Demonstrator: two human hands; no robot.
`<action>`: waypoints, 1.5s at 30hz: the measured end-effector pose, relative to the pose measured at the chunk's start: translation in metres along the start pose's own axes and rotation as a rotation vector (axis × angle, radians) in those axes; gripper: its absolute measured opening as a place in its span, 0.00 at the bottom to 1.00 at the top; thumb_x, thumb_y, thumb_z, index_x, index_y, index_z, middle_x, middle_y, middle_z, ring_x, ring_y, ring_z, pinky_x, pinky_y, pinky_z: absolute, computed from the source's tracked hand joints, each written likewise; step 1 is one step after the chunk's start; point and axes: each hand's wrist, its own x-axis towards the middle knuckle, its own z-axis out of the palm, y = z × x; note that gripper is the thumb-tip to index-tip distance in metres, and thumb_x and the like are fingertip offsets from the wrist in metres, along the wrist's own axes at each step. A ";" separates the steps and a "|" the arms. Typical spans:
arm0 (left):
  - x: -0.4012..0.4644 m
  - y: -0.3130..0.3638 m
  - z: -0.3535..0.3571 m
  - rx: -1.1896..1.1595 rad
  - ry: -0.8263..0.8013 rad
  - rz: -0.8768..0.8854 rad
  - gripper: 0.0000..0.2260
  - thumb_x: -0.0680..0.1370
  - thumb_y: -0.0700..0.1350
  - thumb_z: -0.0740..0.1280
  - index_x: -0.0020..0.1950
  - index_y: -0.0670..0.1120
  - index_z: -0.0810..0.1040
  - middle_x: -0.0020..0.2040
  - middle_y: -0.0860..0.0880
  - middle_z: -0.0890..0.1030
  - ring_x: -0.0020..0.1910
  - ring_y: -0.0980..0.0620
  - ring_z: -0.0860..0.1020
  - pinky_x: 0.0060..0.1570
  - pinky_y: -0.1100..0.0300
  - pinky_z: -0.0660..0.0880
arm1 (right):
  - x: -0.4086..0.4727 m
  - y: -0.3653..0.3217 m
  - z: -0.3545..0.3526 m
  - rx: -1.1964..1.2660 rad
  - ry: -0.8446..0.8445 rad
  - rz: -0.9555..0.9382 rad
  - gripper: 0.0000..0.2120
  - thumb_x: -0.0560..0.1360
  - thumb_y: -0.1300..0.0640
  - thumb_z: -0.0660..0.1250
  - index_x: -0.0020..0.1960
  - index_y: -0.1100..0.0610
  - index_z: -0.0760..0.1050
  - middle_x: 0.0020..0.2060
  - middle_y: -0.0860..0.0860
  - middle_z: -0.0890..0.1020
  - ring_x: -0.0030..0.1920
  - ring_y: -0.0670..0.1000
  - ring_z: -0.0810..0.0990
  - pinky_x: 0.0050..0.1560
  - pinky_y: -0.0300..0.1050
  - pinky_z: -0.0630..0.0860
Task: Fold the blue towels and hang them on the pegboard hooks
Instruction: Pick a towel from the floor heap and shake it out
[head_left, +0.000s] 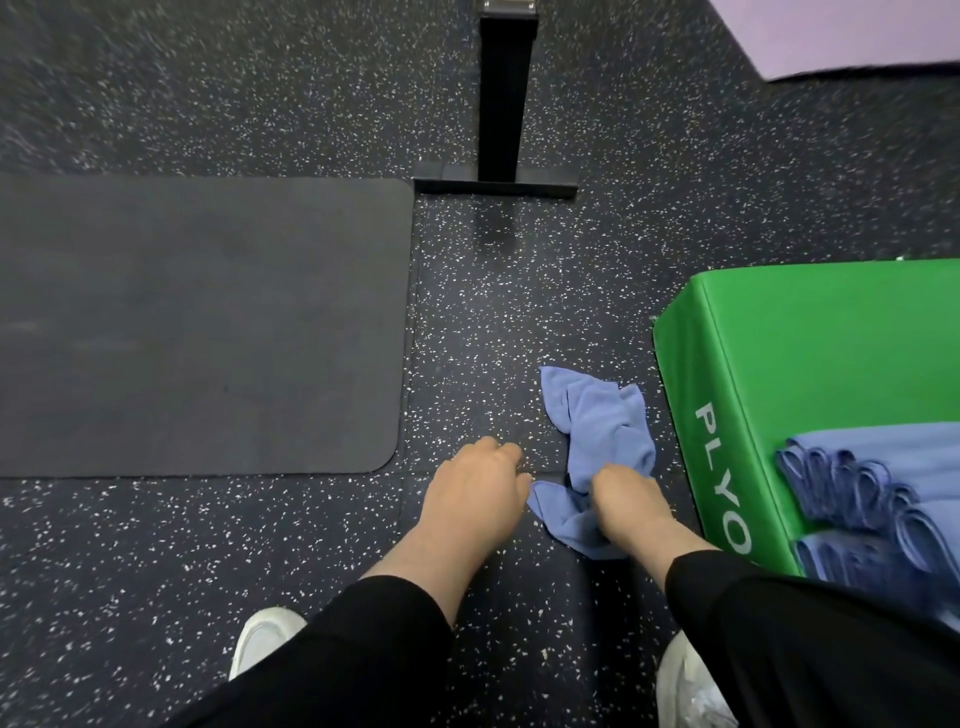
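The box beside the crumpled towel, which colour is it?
Green, with white lettering on its side; the box shows in the head view.

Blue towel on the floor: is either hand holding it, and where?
The right hand grips the crumpled blue towel at its bunched near end. The left hand holds nothing, beside the towel's corner.

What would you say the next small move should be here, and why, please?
Probably the left hand should pinch the loose corner beside it. The right hand grips a crumpled towel over the floor, so it needs spreading before folding like the stack on the box.
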 end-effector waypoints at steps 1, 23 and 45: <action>0.000 0.000 -0.003 -0.005 0.000 -0.008 0.15 0.84 0.52 0.58 0.65 0.46 0.75 0.59 0.47 0.76 0.60 0.44 0.75 0.59 0.49 0.74 | 0.001 0.000 -0.008 0.132 0.074 0.019 0.11 0.81 0.60 0.60 0.56 0.58 0.80 0.47 0.56 0.79 0.55 0.60 0.81 0.50 0.48 0.72; -0.155 0.064 -0.217 -0.649 0.443 0.176 0.08 0.83 0.47 0.65 0.56 0.48 0.83 0.48 0.51 0.85 0.45 0.57 0.79 0.48 0.60 0.74 | -0.257 -0.052 -0.286 1.452 0.436 -0.561 0.06 0.76 0.60 0.72 0.43 0.61 0.86 0.44 0.59 0.87 0.46 0.52 0.84 0.51 0.51 0.82; -0.200 0.064 -0.273 -0.461 0.363 0.307 0.08 0.76 0.51 0.74 0.41 0.47 0.84 0.36 0.50 0.82 0.35 0.57 0.71 0.38 0.57 0.68 | -0.255 -0.072 -0.282 0.802 0.465 -0.689 0.08 0.73 0.56 0.75 0.40 0.53 0.77 0.36 0.44 0.79 0.37 0.43 0.75 0.43 0.45 0.71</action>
